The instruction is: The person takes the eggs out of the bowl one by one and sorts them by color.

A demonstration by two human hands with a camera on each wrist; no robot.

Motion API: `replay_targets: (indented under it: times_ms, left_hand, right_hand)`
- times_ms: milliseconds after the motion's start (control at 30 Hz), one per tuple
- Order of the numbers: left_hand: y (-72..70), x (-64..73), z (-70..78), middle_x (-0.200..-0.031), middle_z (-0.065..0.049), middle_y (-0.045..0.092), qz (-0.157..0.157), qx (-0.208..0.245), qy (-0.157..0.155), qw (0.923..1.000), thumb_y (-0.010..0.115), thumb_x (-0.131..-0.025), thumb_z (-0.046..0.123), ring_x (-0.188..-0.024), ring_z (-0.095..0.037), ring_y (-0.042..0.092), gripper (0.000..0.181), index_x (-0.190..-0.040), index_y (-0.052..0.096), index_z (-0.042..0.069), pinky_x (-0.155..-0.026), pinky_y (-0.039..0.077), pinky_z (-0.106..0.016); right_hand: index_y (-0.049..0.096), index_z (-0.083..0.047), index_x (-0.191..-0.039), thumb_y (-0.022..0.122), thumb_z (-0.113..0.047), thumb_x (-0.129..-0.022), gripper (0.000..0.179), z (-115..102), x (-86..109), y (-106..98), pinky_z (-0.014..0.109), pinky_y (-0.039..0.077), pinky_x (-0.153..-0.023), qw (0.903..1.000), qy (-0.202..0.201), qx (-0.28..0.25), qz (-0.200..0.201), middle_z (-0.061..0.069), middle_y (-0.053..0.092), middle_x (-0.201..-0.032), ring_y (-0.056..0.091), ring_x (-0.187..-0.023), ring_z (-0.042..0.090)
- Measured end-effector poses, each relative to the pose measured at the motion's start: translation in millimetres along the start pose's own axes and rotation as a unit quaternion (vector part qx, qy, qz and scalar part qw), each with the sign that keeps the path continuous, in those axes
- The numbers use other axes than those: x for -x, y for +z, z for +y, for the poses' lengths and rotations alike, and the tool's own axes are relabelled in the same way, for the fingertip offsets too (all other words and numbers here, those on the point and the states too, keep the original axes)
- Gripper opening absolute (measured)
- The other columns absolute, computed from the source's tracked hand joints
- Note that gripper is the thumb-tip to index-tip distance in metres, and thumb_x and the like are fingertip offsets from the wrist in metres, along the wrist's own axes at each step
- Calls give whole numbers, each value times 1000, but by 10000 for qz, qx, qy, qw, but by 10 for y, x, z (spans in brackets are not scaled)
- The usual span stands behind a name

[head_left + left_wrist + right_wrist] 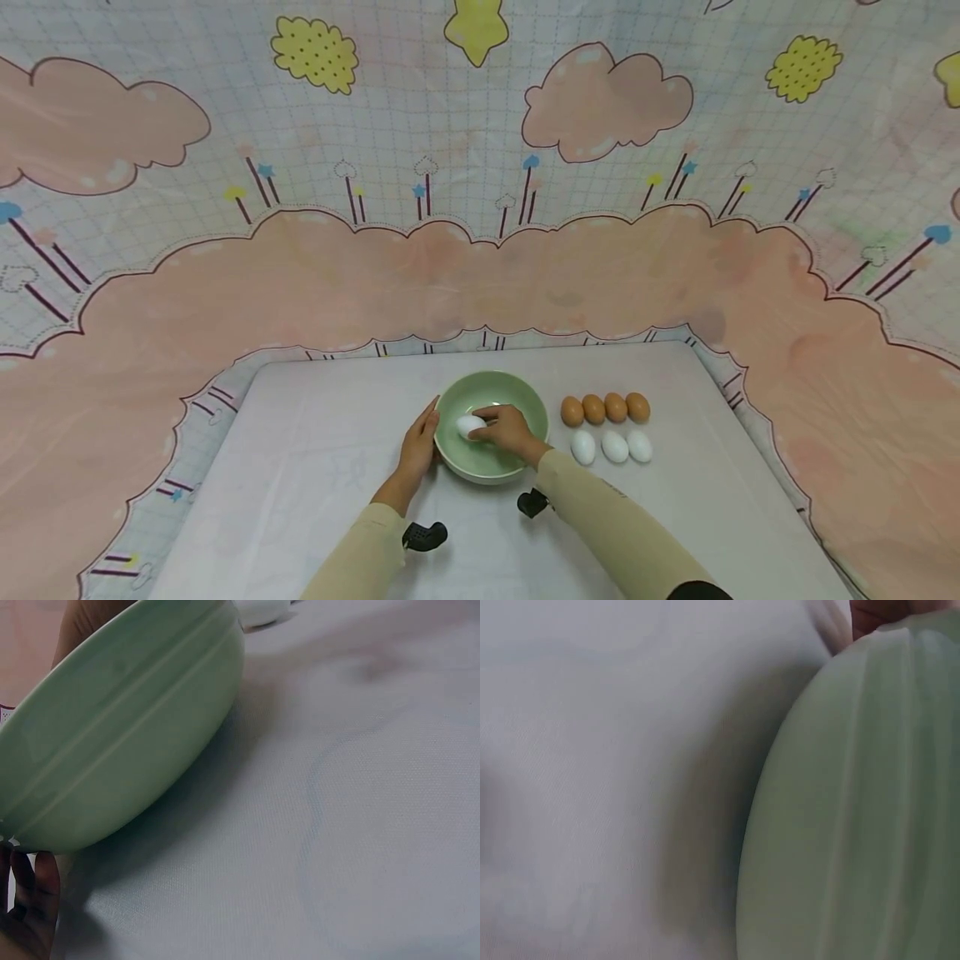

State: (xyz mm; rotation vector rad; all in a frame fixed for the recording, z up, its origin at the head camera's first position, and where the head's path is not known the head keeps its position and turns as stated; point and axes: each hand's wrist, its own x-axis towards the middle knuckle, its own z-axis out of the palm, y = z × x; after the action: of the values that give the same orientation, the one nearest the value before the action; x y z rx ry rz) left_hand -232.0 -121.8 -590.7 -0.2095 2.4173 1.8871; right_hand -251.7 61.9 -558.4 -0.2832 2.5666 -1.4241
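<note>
A light green bowl (491,476) stands on the white-covered table, also filling much of the left wrist view (142,742) and right wrist view (840,810). My left hand (417,450) rests against the bowl's left side, fingers fairly straight along its outer wall. Inside the bowl, my right hand (510,429) pinches a white egg (470,427) between thumb and fingers. Whether that egg touches the bowl's bottom, I cannot tell. Right of the bowl lie several brown eggs (593,409) in a row, with three white eggs (614,447) in front of them.
The table (315,433) has a plain white cover and reaches back to a patterned cloth backdrop (480,283). Black wrist devices (425,537) stick out from both sleeves close to the bowl's near side.
</note>
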Motion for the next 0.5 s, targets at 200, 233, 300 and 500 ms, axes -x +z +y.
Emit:
replay_targets:
  times_ms: [200, 233, 300, 500]
  left_hand:
    - [-5, 19, 16, -157, -9, 36, 8, -8, -7, 10000, 39, -107, 38, -146, -34, 27, 48, -151, 41, 20, -118, 21, -52]
    - [-5, 20, 16, -157, -9, 36, 7, -11, 13, 10000, 39, -107, 38, -146, -34, 27, 48, -151, 41, 20, -118, 21, -52]
    - [-4, 19, 15, -157, -10, 36, 6, -6, 19, 10000, 38, -107, 39, -146, -35, 27, 48, -151, 41, 19, -117, 21, -53]
    - [-4, 1, -14, -157, -8, 36, -14, -36, -22, 10000, 38, -107, 40, -146, -34, 27, 49, -152, 41, 21, -118, 20, -52]
  right_hand:
    - [74, 1, -107, 84, -16, -77, 35, -50, 49, -72, 32, 52, -85, 9998, 141, 148, -58, 13, 74, -102, 67, -95, 23]
    - [75, 1, -106, 84, -16, -77, 34, -57, 57, -79, 31, 52, -83, 9997, 191, 140, -73, 13, 75, -101, 67, -93, 22]
    - [75, 1, -104, 84, -17, -78, 33, -66, 68, -87, 27, 52, -80, 9993, 348, 81, -54, 12, 75, -99, 66, -89, 17]
    - [73, 5, -106, 83, -13, -80, 34, -98, 99, -116, 26, 56, -75, 9946, 886, -547, 13, 15, 74, -99, 66, -84, 14]
